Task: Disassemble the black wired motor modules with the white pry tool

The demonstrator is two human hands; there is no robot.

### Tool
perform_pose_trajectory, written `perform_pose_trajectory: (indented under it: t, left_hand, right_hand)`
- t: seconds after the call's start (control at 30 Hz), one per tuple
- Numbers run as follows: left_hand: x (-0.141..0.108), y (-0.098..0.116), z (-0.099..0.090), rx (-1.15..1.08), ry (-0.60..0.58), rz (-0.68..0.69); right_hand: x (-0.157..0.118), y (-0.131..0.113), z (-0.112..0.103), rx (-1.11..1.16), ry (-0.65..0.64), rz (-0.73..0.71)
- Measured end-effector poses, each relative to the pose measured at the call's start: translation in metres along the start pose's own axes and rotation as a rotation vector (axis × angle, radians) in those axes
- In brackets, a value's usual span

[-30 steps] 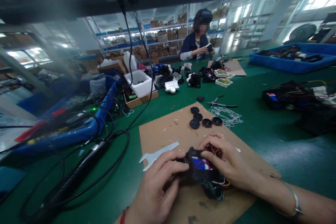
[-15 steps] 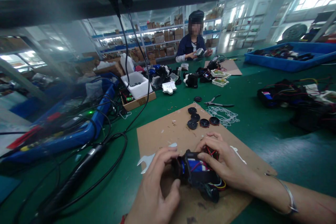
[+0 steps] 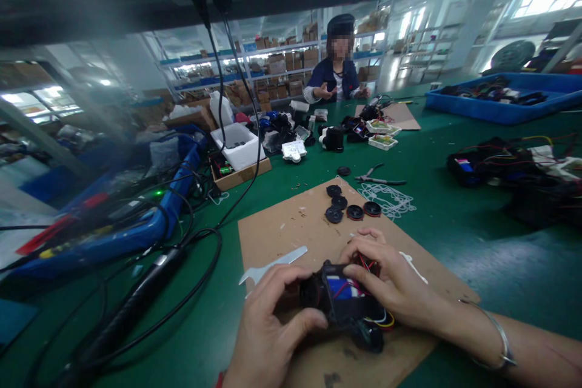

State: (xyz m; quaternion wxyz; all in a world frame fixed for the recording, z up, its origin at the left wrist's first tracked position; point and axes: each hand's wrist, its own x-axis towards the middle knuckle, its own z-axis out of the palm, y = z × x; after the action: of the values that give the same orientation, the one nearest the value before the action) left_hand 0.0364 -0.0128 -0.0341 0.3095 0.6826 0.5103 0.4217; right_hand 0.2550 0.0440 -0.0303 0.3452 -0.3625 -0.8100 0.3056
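Observation:
A black device housing [image 3: 339, 315] lies on its side over a brown cardboard sheet [image 3: 268, 233]. A blue battery pack [image 3: 340, 288] shows in its open side, with red, white and yellow wires trailing out. My left hand [image 3: 277, 321] curls around the round black end piece [image 3: 310, 292] of the housing, thumb below and fingers above. On the other end, my right hand [image 3: 382, 270] grips the housing, its thumb over the near edge and its fingers behind by the red wires. A flat open-ended wrench [image 3: 277, 262] rests just beyond my left fingers.
Several round black caps [image 3: 336, 202] sit on the cardboard's far part. Behind them are pliers [image 3: 379, 179] and a coil of white cord [image 3: 388, 201]. Blue bins [image 3: 500, 112] stand on both sides, black cables [image 3: 218, 254] run at left, and a co-worker [image 3: 336, 66] faces me.
My left fingers and thumb have closed in on the round end piece, and more of the wrench shows. Across the table, the co-worker's hand has let go of a white part.

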Motion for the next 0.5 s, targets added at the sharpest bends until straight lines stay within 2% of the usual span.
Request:
perform_pose_trajectory:
  t: [0.13, 0.37, 0.5]
  left_hand:
    - [-0.0007, -0.0001, 0.0047, -0.075, 0.025, 0.003]
    - [-0.0007, -0.0011, 0.0085, -0.063, 0.045, -0.027]
    - [-0.0004, -0.0015, 0.0062, -0.014, 0.021, 0.087]
  right_hand:
    - [0.0015, 0.0009, -0.0003, 0.019, -0.006, 0.026]
    - [0.0004, 0.0012, 0.0004, -0.076, 0.012, -0.025]
    - [0.0009, 0.0005, -0.0010, -0.063, 0.002, 0.008]
